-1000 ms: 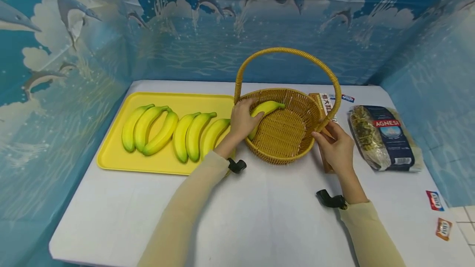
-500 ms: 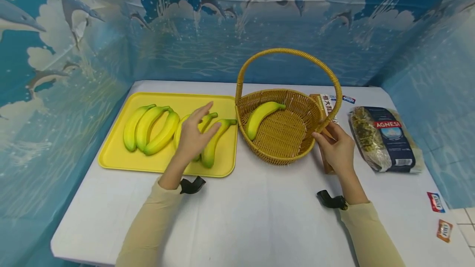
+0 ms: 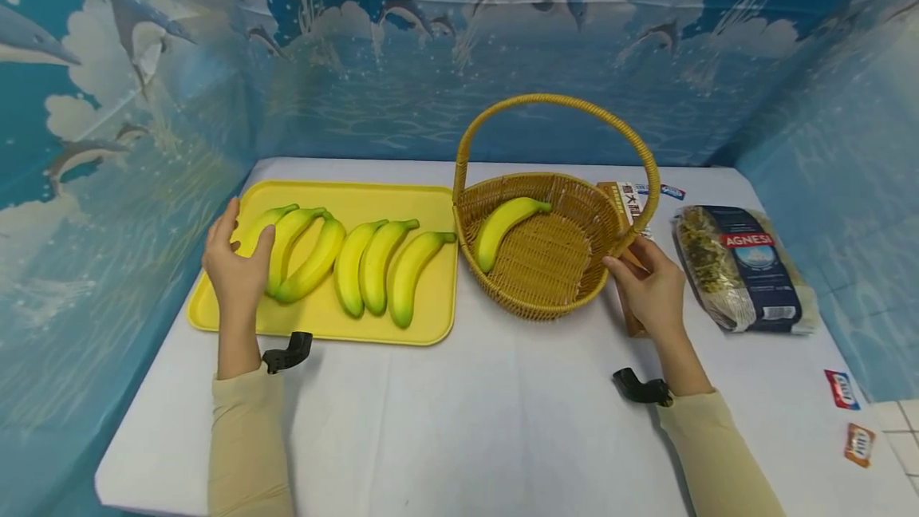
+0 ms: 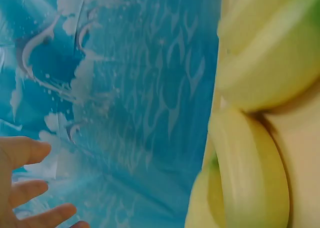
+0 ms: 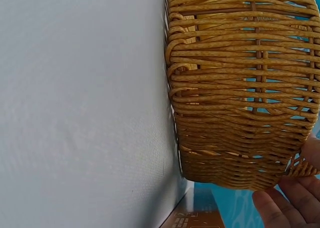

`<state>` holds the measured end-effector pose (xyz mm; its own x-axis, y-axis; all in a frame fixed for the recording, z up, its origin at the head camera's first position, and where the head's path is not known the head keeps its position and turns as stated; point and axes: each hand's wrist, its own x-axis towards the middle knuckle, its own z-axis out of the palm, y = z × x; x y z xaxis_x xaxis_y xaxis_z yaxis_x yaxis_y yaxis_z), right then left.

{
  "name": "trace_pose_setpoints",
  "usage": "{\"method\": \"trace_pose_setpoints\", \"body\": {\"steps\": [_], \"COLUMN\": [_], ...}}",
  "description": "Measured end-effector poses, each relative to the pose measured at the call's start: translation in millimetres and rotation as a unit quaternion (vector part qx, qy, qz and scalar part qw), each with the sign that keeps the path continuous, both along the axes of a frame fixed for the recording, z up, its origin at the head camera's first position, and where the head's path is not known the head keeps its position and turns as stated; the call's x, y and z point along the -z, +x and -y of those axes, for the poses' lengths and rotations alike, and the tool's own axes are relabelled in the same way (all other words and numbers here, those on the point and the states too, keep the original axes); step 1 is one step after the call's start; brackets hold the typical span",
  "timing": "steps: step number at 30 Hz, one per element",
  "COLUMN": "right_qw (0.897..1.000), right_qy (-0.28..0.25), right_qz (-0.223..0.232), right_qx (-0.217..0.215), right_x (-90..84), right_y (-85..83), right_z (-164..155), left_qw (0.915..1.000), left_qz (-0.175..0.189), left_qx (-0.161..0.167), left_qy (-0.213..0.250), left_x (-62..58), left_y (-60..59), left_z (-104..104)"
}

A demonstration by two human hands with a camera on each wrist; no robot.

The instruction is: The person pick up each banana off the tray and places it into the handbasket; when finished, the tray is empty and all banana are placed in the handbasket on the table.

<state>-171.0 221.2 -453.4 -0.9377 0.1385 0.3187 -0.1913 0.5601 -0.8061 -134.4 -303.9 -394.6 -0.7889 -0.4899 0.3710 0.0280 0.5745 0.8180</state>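
Observation:
A yellow tray (image 3: 359, 198) on the white table (image 3: 467, 413) carries several yellow bananas in a row. My left hand (image 3: 244, 244) hovers with spread fingers over the tray's left end, at the leftmost banana (image 3: 253, 228); whether it touches is unclear. In the left wrist view its fingers (image 4: 25, 188) are straight and the bananas (image 4: 250, 173) fill the right side. A wicker basket (image 3: 546, 305) with a tall handle holds one banana (image 3: 502, 226). My right hand (image 3: 626, 258) pinches the basket's right rim; its fingertips (image 5: 280, 210) show beside the woven basket (image 5: 240, 88).
A dark pasta bag (image 3: 743, 266) lies right of the basket, and a brown box (image 3: 626, 196) lies behind it under my right hand. Small packets (image 3: 840, 389) lie near the table's right edge. Blue dolphin-print walls close in the left, back and right.
My left hand let go of the banana in the basket and swept left across the tray to its left end. The right hand and the basket stayed still.

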Motion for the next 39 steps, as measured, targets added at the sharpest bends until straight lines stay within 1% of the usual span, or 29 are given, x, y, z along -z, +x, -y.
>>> {"method": "trace_pose_setpoints", "body": {"steps": [4,9,11,14,19,23,27,31,33,35,39], "right_qw": [1.000,1.000,1.000,1.000,1.000,1.000,1.000,1.000,1.000,1.000,1.000], "right_qy": [-0.001,0.000,-0.002,-0.004,-0.005,-0.010,-0.004,-0.003,-0.005,-0.006,-0.005], "right_qz": [0.003,-0.005,-0.008,-0.011,-0.010,-0.005,-0.004,-0.008,-0.010,-0.012,-0.013], "right_qx": [-0.004,-0.004,-0.005,-0.007,-0.011,-0.013,-0.009,-0.010,-0.012,-0.014,-0.012], "right_x": [0.3,1.3,2.2,3.2,2.2,1.4,1.7,1.8,1.8,1.9,3.0], "right_y": [-0.1,-0.3,-0.4,-0.3,1.2,1.4,0.3,-0.2,-0.2,-0.2,-0.1], "right_z": [1,-1,-2,-3,-3,-2,-2,-2,-2,-2,-3], "left_qw": [0.9986,0.9947,0.9919,0.9868,0.9777,0.9704,0.9698,0.9703,0.9693,0.9685,0.9680], "left_qz": [0.033,0.071,0.092,0.130,0.190,0.220,0.216,0.197,0.186,0.169,0.132], "left_qx": [-0.038,-0.062,-0.068,-0.072,-0.059,-0.059,-0.073,-0.105,-0.125,-0.145,-0.175], "left_qy": [0.017,0.043,0.054,0.064,0.067,0.081,0.085,0.094,0.103,0.111,0.122], "left_x": [6.6,23.0,29.7,39.9,56.0,67.5,76.1,77.9,75.6,70.8,55.8], "left_y": [2.4,0.4,-0.6,-2.9,-8.0,-10.4,-11.1,-11.1,-10.5,-10.0,-8.8], "left_z": [16,32,38,45,54,60,64,64,62,60,53]}}
